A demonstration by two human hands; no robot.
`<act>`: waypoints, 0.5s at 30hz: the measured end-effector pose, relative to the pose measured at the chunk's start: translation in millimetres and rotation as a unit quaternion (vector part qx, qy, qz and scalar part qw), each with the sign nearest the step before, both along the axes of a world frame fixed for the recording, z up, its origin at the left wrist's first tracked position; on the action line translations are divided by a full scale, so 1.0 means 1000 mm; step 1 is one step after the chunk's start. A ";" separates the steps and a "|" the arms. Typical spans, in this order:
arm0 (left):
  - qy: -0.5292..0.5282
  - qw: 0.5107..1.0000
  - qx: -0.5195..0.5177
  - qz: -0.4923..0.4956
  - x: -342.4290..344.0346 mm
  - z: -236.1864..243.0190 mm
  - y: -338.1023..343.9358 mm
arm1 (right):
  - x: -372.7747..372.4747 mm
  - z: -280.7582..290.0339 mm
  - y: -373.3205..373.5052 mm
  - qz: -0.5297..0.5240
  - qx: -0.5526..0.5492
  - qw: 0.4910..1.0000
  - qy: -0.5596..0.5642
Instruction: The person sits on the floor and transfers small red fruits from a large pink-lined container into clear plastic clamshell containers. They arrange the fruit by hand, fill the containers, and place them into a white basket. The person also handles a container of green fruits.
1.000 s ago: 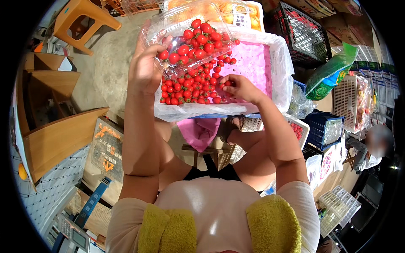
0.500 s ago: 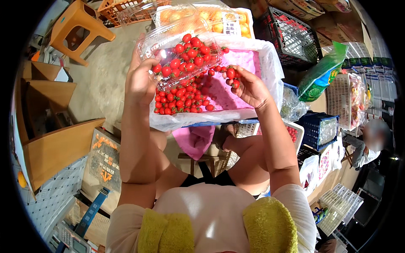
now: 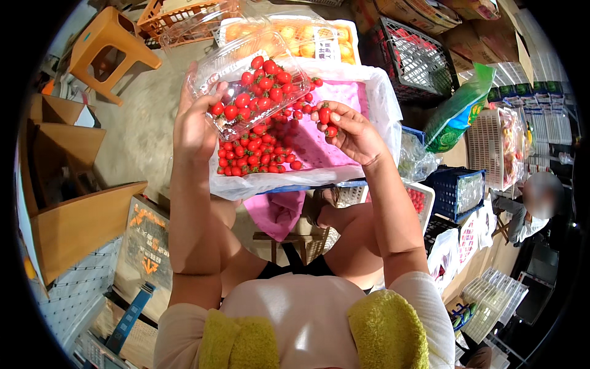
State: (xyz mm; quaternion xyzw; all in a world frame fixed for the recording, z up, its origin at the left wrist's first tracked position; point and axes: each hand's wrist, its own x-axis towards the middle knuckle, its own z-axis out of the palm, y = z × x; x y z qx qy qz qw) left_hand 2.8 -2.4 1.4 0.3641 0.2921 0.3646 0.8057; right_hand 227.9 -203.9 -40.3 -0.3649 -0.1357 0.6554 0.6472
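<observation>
My left hand [image 3: 196, 117] grips the left side of an open clear plastic clamshell [image 3: 222, 126], which is tilted and holds several red cherry tomatoes [image 3: 266, 83]. It is held over a white-lined crate [image 3: 384, 101] with a pink padded sheet [image 3: 348, 98] inside and a pile of loose cherry tomatoes [image 3: 252, 150] on its left part. My right hand [image 3: 340, 129], just right of the clamshell and above the pink sheet, has closed fingertips on a few cherry tomatoes [image 3: 325, 115].
Behind the crate sit a tray of yellow fruit [image 3: 341, 43] and an orange crate [image 3: 153, 18]; a plastic stool [image 3: 107, 31] stands back left. At right are a black crate [image 3: 412, 55], green bag [image 3: 448, 117], blue crate [image 3: 448, 190] and a seated person [image 3: 531, 215]. A cardboard box [image 3: 74, 227] stands left.
My right hand has risen from the tomato pile with tomatoes in its fingers, now turned upward beside the clamshell. The crate, clamshell and left hand appear slightly lower and further left in view.
</observation>
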 end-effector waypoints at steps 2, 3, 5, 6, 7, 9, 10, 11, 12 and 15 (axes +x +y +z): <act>-0.005 1.000 0.001 0.011 -0.001 0.001 0.002 | -0.004 0.002 0.003 0.005 -0.005 1.000 -0.013; -0.009 1.000 0.006 0.013 -0.002 0.000 0.004 | -0.008 0.004 0.006 0.005 -0.009 1.000 -0.017; -0.010 1.000 0.011 0.019 -0.006 0.002 0.004 | -0.016 0.008 0.011 0.003 -0.017 1.000 -0.025; -0.010 1.000 0.009 0.021 -0.007 0.004 0.003 | -0.019 0.009 0.013 -0.002 -0.021 0.999 -0.032; -0.009 1.000 0.007 0.023 -0.008 0.005 0.003 | -0.022 0.010 0.015 -0.007 -0.024 0.999 -0.039; -0.014 1.000 0.005 0.023 -0.011 0.000 0.007 | -0.028 0.011 0.018 -0.002 -0.035 0.997 -0.070; -0.017 1.000 0.003 0.022 -0.012 -0.003 0.009 | -0.030 0.012 0.019 0.000 -0.042 0.995 -0.087; -0.021 1.000 0.006 0.019 -0.013 -0.005 0.011 | -0.032 0.015 0.019 0.000 -0.040 0.995 -0.087; -0.024 0.999 0.010 0.018 -0.014 -0.008 0.013 | -0.034 0.017 0.021 0.001 -0.037 0.996 -0.086; -0.024 0.999 0.016 0.015 -0.017 -0.007 0.013 | -0.036 0.016 0.023 -0.001 -0.038 0.996 -0.075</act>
